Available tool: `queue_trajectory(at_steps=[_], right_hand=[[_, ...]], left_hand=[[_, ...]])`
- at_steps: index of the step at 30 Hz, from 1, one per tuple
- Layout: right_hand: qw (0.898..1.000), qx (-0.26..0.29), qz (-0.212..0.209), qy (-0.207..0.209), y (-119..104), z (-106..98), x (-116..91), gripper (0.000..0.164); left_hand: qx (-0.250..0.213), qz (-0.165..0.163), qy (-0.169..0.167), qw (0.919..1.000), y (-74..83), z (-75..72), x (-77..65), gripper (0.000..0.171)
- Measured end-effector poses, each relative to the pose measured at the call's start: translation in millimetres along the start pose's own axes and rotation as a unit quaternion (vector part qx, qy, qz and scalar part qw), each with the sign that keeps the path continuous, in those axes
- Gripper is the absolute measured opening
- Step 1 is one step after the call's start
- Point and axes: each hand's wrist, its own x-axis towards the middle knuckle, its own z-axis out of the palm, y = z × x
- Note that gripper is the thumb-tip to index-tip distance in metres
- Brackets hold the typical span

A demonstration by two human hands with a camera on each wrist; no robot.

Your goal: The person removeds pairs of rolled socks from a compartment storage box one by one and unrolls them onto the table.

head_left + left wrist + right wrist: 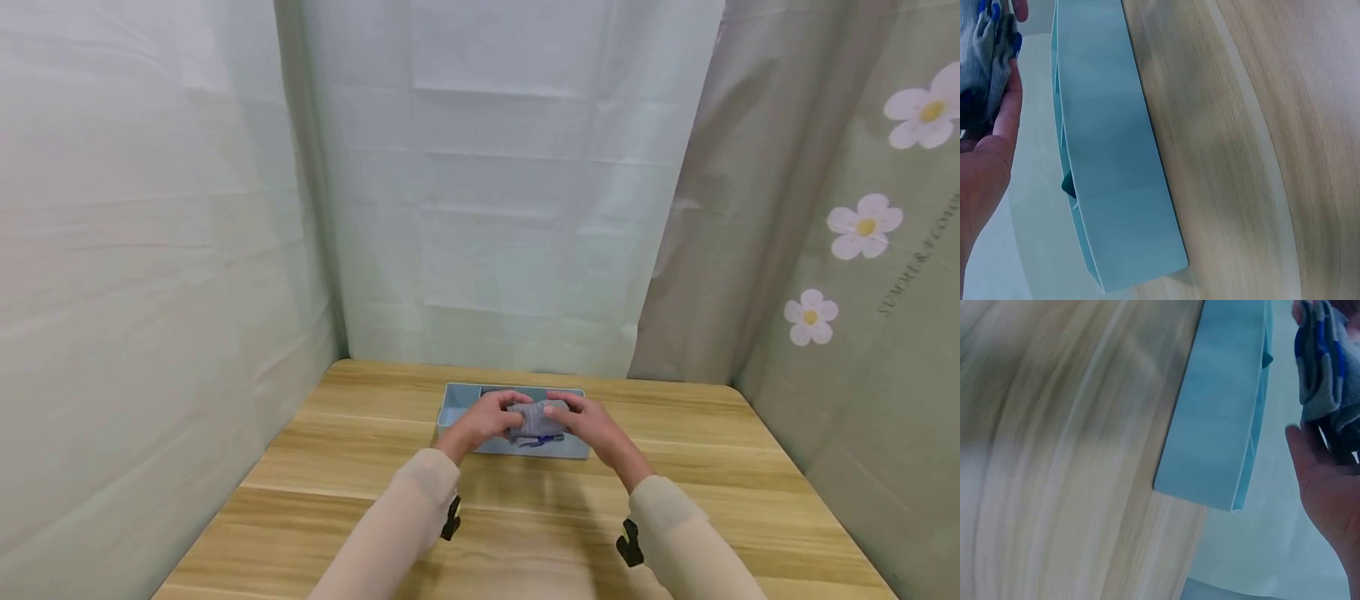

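Observation:
Both of my hands hold a folded grey cloth (537,418) with blue edging, one at each end. It is raised over a light blue box (567,449) and hides the middle of it in the head view. My left hand (487,418) grips the left end, thumb on the near side. At the other end, my right hand (597,427) pinches it with thumb and fingers. Stacked layers of the grey cloth (1322,369) with blue stripes show in the right wrist view. Below it, the box's plain front wall (1113,150) fills the middle of the left wrist view.
The box stands on a wood-grain table (337,467) near its back edge, and dividers split its inside. Something dark (1069,185) pokes just above its rim. Pale curtains (487,208) hang behind and at both sides, the right one printed with white flowers (865,227).

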Motion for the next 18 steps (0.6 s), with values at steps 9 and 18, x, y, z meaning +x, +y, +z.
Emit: queue_trajectory(at_steps=[9, 18], right_hand=[[0.999, -0.009, 0.005, -0.044, 7, -9, -15, 0.053], [0.999, 0.036, -0.005, 0.01, 10, -15, -24, 0.038]], left_hand=[[-0.021, 0.012, 0.034, 0.9991, -0.4, 13.4, 0.6, 0.033], [-0.086, -0.016, 0.023, 0.9959, -1.4, 25.9, 3.3, 0.037]])
